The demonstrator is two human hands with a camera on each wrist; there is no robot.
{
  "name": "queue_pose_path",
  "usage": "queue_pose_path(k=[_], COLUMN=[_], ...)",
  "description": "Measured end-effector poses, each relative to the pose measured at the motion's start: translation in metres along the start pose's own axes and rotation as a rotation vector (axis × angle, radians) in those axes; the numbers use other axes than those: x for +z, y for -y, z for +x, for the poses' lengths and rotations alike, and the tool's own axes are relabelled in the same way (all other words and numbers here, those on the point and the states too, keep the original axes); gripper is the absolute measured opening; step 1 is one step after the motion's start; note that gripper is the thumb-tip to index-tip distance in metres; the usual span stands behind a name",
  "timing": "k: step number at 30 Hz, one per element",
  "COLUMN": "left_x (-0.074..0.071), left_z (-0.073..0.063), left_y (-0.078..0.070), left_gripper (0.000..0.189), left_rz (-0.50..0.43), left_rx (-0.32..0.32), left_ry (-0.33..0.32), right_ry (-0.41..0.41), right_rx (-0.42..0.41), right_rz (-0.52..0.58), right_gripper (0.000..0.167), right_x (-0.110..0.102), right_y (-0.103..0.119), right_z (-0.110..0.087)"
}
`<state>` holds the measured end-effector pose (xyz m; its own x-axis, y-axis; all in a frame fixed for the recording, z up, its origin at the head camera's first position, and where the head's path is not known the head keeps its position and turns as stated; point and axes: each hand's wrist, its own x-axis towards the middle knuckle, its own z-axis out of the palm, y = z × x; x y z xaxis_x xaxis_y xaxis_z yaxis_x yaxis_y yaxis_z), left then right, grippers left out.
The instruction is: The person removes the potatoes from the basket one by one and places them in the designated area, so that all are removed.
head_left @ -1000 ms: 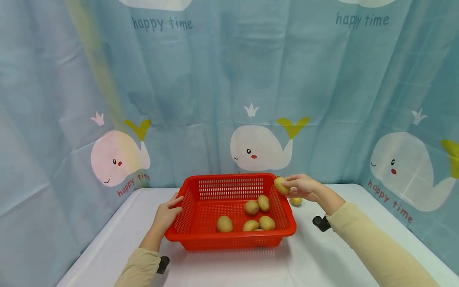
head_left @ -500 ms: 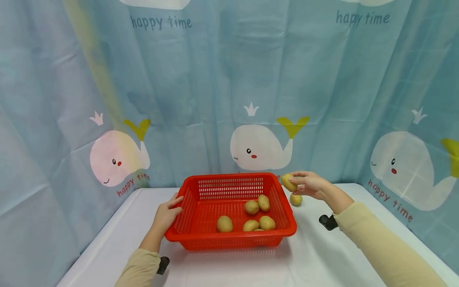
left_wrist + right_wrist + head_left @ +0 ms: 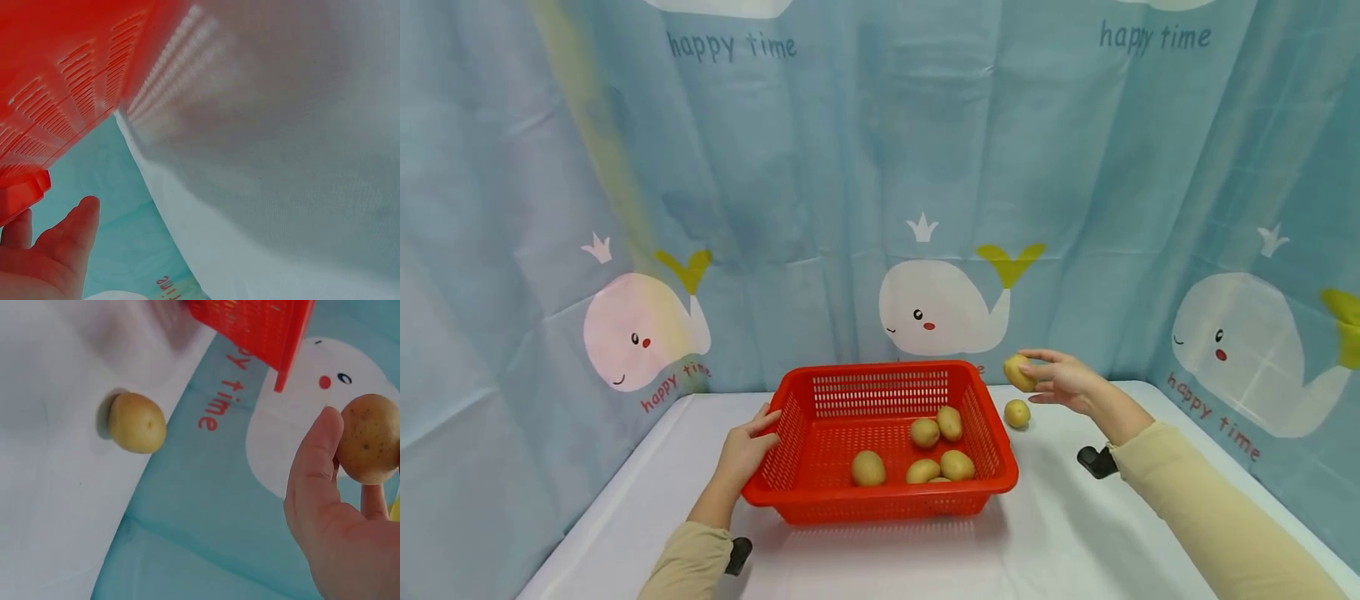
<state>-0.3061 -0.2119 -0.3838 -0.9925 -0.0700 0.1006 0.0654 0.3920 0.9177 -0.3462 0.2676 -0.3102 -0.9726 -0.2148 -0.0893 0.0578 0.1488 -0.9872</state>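
Observation:
A red plastic basket [image 3: 883,492] stands on the table with several potatoes [image 3: 868,469] in it. My left hand [image 3: 741,454] holds its left rim, thumb and a finger over the edge; in the left wrist view other fingers [image 3: 81,228] extend below the rim. Beyond the basket's right side, my right hand [image 3: 1067,383] pinches a potato [image 3: 1018,372] in the air between thumb and fingers. Another potato [image 3: 1017,413] lies on the table just below that hand, outside the basket. The right wrist view shows the held potato [image 3: 369,439] with small dark specks.
The table has a white cover [image 3: 955,562]. Behind it hangs a blue curtain [image 3: 820,317] printed with white whales, close to the table's back edge. A black wrist mount [image 3: 1097,462] sits under the right sleeve, another [image 3: 739,556] at the left.
My right hand has carried the potato right and slightly up, from the basket's right rim to outside it. My left hand stays on the rim, and the basket's potatoes lie as before.

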Motion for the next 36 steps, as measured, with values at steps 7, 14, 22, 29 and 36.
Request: queue_pose_path(k=[7,14,22,29,36], left_x=[-0.001,-0.003,-0.003,-0.002,0.000], left_z=[-0.001,-0.002,-0.003,-0.003,0.000], left_y=[0.000,-0.002,-0.003,-0.004,-0.002], left_gripper=[0.050,0.050,0.050,0.050,0.050], left_rz=[0.000,-0.003,-0.002,-0.008,-0.020], left_rx=[-0.011,-0.008,-0.002,-0.007,-0.003], left_ry=[0.005,0.004,-0.004,-0.003,-0.001], right_ry=[-0.067,-0.107,-0.130,-0.169,-0.209], right_rx=[0.017,0.023,0.059,0.075,0.156], right_rz=[0.016,-0.006,-0.029,0.004,0.078], right_gripper=[0.063,0.064,0.067,0.072,0.075], right_x=[-0.003,-0.008,-0.029,-0.040,-0.048], right_y=[-0.001,-0.001,-0.009,-0.024,-0.039], right_z=[-0.001,0.003,0.009,0.012,0.015])
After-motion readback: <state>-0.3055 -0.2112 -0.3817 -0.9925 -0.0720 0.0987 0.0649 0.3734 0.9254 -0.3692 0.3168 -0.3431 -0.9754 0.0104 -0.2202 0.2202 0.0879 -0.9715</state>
